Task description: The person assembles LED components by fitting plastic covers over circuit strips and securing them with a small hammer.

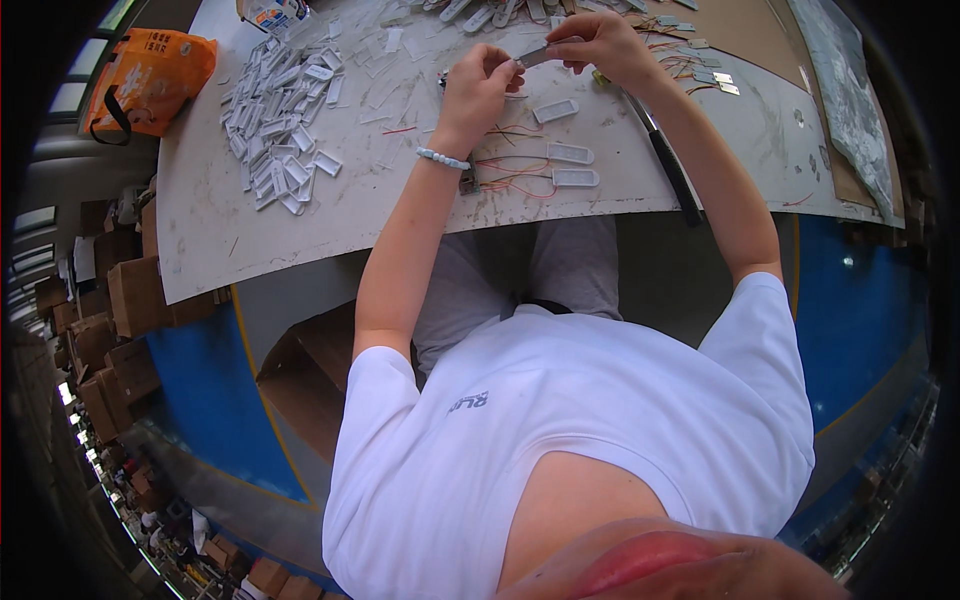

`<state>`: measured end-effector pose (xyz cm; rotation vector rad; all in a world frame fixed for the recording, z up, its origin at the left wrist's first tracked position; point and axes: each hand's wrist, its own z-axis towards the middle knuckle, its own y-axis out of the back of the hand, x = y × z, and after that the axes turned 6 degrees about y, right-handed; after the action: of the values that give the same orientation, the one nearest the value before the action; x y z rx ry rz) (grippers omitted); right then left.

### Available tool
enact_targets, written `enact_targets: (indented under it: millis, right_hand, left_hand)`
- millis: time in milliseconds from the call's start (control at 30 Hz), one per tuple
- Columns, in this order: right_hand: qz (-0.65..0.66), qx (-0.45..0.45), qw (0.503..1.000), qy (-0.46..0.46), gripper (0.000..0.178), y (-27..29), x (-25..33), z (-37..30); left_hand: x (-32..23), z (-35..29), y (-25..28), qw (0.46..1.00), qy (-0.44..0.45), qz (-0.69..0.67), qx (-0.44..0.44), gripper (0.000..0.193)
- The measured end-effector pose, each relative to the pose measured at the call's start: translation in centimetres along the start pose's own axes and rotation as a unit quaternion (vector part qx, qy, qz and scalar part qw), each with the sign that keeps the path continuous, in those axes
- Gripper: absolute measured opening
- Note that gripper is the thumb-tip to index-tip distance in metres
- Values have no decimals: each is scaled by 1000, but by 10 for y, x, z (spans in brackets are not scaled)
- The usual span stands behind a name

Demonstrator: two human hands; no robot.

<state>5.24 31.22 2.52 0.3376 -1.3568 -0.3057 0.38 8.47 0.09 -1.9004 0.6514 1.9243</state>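
My left hand [482, 92] and my right hand [606, 50] meet over the far middle of the table, each with its fingers pinched. Between them is a small, thin greyish strip [535, 58], one end in each hand; its exact kind is too small to make out. Just nearer to me lie three white plastic casings with rounded ends, one of them a casing [556, 110] on its own. The casing [570, 153] and the casing [575, 178] have thin red wires beside them. Below my right hand, a long tool with a black handle [672, 172] reaches past the table's near edge.
A heap of white casings [280, 125] covers the table's left side, with an orange bag [155, 80] beyond. Small wired boards [705, 75] lie at the right, near a brown board [750, 35] and plastic sheeting [848, 95]. A cardboard box [312, 375] stands below the table.
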Motion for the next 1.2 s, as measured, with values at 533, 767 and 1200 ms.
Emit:
enact_targets:
  millis: [533,767,1200]
  right_hand:
    - [-95,-62,993,34,17,-15,25,-27]
    - [-192,-100,962,167,16,-20,18,-30]
    - [-1,-9,995,-97,28,3,22,11]
  left_hand:
    - [-7,6,15,991,37,-80,100,18]
    - [-3,9,11,977,67,-200,31,18]
    - [-4,10,9,995,-89,36,-23,23]
